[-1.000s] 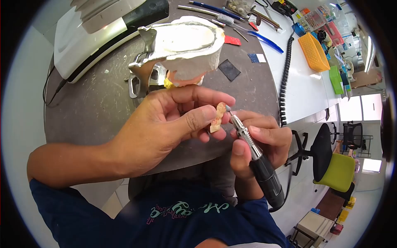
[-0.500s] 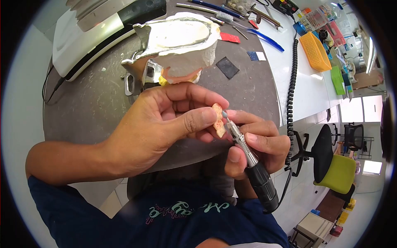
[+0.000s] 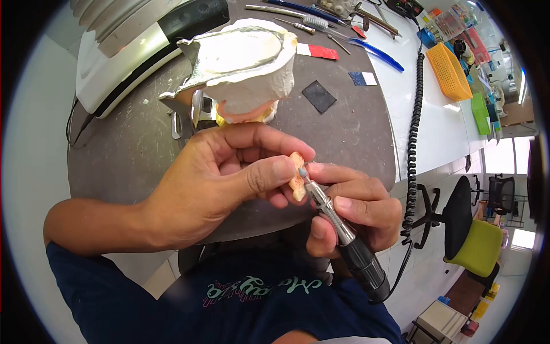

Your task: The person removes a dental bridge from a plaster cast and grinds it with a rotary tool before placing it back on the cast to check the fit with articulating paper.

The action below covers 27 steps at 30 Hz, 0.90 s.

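Observation:
Between the thumb and index finger of my left hand (image 3: 229, 169) is a small tooth-coloured dental piece (image 3: 297, 182) with reddish marks, probably a bridge or a few joined teeth. My right hand (image 3: 361, 206) grips a rotary handpiece (image 3: 338, 221) with a silver front and black body. Its small bluish-grey tip (image 3: 302, 171) meets the side of the dental piece. Just beyond my left hand stands a white plaster dental model (image 3: 252, 80) with pink gum, mounted on a metal articulator (image 3: 192, 74).
A white machine with a bellows hose (image 3: 132, 57) stands at the back left. Brushes and instruments (image 3: 315, 22) lie at the far edge, near red articulating paper (image 3: 322, 52) and a dark square sheet (image 3: 319, 96). A coiled black cord (image 3: 413, 132) hangs at the right, by a yellow basket (image 3: 450, 71).
The dental piece is turned slightly, and the handpiece tip now lies across its face rather than at its upper edge. The whole view has shifted a little.

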Tool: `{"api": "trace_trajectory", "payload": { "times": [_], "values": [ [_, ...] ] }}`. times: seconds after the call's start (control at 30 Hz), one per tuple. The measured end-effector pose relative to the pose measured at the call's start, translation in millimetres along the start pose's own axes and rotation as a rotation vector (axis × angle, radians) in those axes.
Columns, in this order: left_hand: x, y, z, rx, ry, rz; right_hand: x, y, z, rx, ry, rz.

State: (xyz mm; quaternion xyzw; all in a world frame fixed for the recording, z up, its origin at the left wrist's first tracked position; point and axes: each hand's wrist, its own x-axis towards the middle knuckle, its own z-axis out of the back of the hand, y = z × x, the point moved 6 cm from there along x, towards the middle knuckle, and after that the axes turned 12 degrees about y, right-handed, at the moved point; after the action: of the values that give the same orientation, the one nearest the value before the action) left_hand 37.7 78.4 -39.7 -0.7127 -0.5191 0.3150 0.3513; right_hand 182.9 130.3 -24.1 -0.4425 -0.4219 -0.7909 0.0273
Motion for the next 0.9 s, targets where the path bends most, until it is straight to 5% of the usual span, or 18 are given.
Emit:
{"api": "trace_trajectory", "payload": {
  "times": [0.9],
  "values": [
    [-1.6,0.5,0.7,0.017,0.020,0.003,-1.2,-0.6,-1.0,0.000,-0.037,-0.007]
  ]
}}
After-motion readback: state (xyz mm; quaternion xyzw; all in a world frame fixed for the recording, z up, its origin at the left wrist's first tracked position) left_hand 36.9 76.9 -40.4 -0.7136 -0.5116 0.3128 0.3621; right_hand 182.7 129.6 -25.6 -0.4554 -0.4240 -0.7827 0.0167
